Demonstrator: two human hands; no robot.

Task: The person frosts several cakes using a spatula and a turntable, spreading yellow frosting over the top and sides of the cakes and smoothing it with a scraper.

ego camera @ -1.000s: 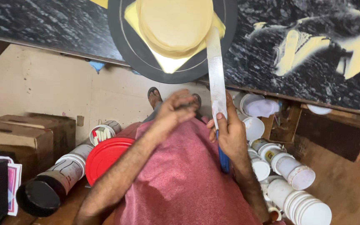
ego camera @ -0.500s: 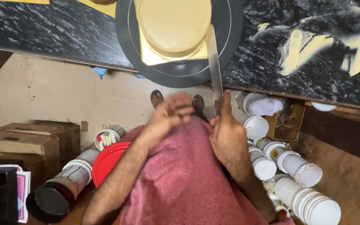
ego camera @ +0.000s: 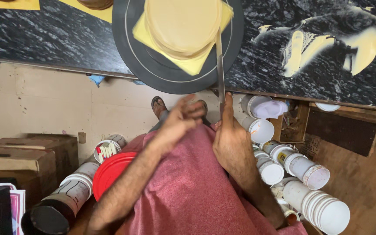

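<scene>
Knife (ego camera: 219, 65): long, narrow steel blade, handle gripped in right hand (ego camera: 231, 139) with fingers closed round it; blade lies across the edge of a round, pale dough stack (ego camera: 181, 24) on a yellow sheet (ego camera: 192, 65), on a black disc (ego camera: 153, 65) on the dark marbled bench (ego camera: 44, 39). Left hand (ego camera: 181, 119) blurred, fingers loosely curled, holding nothing visible. White plastic tubs (ego camera: 301, 169) sit below.

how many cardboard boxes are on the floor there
2. Both sit at the left of the head view: a near cardboard box and a far cardboard box right behind it, toward the wall. Others may be hidden beyond the frame edge.
</scene>
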